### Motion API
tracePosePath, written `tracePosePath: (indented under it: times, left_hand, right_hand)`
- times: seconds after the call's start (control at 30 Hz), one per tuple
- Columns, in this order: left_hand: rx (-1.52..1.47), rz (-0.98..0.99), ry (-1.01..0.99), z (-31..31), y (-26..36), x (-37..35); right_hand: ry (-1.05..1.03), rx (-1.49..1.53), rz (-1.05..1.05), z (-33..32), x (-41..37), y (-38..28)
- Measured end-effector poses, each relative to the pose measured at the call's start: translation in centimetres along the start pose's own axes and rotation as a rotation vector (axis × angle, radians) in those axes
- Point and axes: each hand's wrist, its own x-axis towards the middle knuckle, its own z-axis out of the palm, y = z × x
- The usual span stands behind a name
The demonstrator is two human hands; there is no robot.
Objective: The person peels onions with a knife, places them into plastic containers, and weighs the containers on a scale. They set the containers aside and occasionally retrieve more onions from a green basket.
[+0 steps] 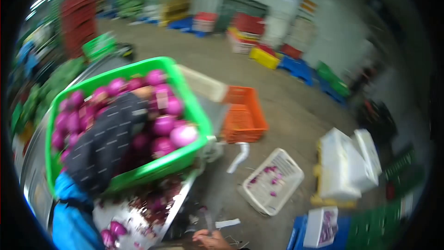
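Observation:
A bright green crate (pixel 203 134) full of purple-red onions (pixel 164 125) rests on a metal table (pixel 125 210). My left arm, in a dark sleeve with white flecks and a blue cover, reaches over the crate. Only a blurred bit of my left hand (pixel 142 93) shows among the onions; its fingers are hidden. At the bottom edge my right hand (pixel 213 240) is closed around what looks like a small knife (pixel 209 222), its blurred pale blade pointing up. Two loose onions (pixel 118 228) and scattered skins (pixel 157 203) lie on the table below the crate.
Right of the table, an orange crate (pixel 249 115) and a white basket (pixel 291 176) with some onion pieces stand on the floor. White foam boxes (pixel 344 166) are farther right. Stacked red crates (pixel 78 21) and blue pallets (pixel 296 69) line the back.

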Motion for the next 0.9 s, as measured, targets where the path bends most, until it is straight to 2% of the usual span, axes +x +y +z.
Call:
tracePosePath:
  times: [0.03,0.07,0.17,0.2,0.23,0.27,0.3,0.33,0.37,0.4,0.43,0.47,0.5,0.53,0.57,0.6,0.67,0.7,0.73,0.8,0.83,0.87,0.9]
  left_hand:
    - [-0.068,0.019,-0.009,-1.0,-0.2,-0.2]
    - [-0.166,0.021,-0.015,-1.9,0.1,-0.8]
    - [-0.697,-0.006,-0.053,-4.2,2.0,-5.6]
    - [-0.963,-0.143,-0.047,-5.8,4.9,-9.0]
    - [-1.318,-0.168,-0.032,-5.6,7.0,-12.3]
    - [-1.483,-0.429,-0.169,-7.9,10.3,-15.9]
    - [-1.573,-0.528,-0.284,-7.5,10.5,-19.1]
    - [-1.822,-0.643,-0.490,-6.4,10.5,-21.9]
    - [-2.023,-0.753,-0.257,-6.5,15.0,-23.6]
    - [-2.071,-0.708,-0.367,-3.6,13.9,-25.8]
    - [-1.927,-0.782,-0.420,-1.8,13.3,-28.1]
    - [-1.893,-0.724,-0.407,0.0,13.4,-29.9]
    - [-1.561,-0.839,-0.354,0.2,14.2,-30.9]
    - [-1.250,-0.635,-0.230,1.7,14.0,-32.6]
    - [-1.462,-0.619,-0.098,3.6,14.3,-34.2]
    - [-1.323,-0.570,0.005,3.6,14.9,-35.6]
    - [-1.090,-0.546,0.065,3.0,15.3,-37.2]
    - [-0.869,-0.451,0.133,1.8,15.4,-37.2]
    - [-0.857,-0.507,0.017,0.8,15.5,-37.7]
    - [-0.829,-0.524,0.029,1.1,15.3,-39.0]
    - [-0.822,-0.534,0.038,1.4,15.3,-39.7]
    - [-0.774,-0.461,0.082,1.9,15.1,-40.3]
    - [-0.800,-0.494,0.061,2.1,15.1,-40.6]
  right_hand:
    - [-0.064,-0.117,-0.106,0.7,0.1,-0.9]
    - [-0.052,0.001,-0.023,2.5,-0.4,-3.1]
    - [-0.005,-0.078,-0.080,4.1,-0.2,-5.3]
    - [0.031,-0.096,-0.097,4.4,-0.1,-5.4]
    - [-0.008,-0.076,-0.176,3.8,1.0,-5.0]
    - [-0.062,-0.058,-0.240,3.3,1.9,-4.4]
    - [-0.037,-0.243,-0.304,4.4,1.0,-6.9]
    - [-0.017,-0.375,-0.542,3.7,3.3,-5.2]
    - [0.056,-0.481,-0.424,4.9,2.4,-7.1]
    - [-0.022,-0.780,-0.580,4.6,3.3,-7.5]
    - [-0.060,-0.536,-0.507,5.0,3.5,-6.9]
    - [-0.071,-0.292,-0.354,8.1,2.3,-10.2]
    - [-0.177,-0.372,-0.377,8.1,3.2,-10.5]
    - [-0.263,-0.440,-0.415,8.0,3.9,-10.1]
    - [-0.307,-0.476,-0.330,9.2,3.8,-10.8]
    - [-0.333,-0.519,-0.256,10.7,2.6,-11.2]
    - [-0.409,-0.701,-0.348,11.4,3.3,-10.5]
    - [-0.419,-0.697,-0.399,12.3,3.1,-10.2]
    - [-0.449,-0.747,-0.489,12.8,3.5,-9.6]
    - [-0.456,-0.737,-0.580,13.4,4.5,-8.1]
    - [-0.371,-0.707,-0.503,14.1,4.5,-7.6]
    - [-0.289,-0.699,-0.441,14.2,4.5,-7.1]
    - [-0.229,-0.573,-0.311,14.6,4.3,-7.0]
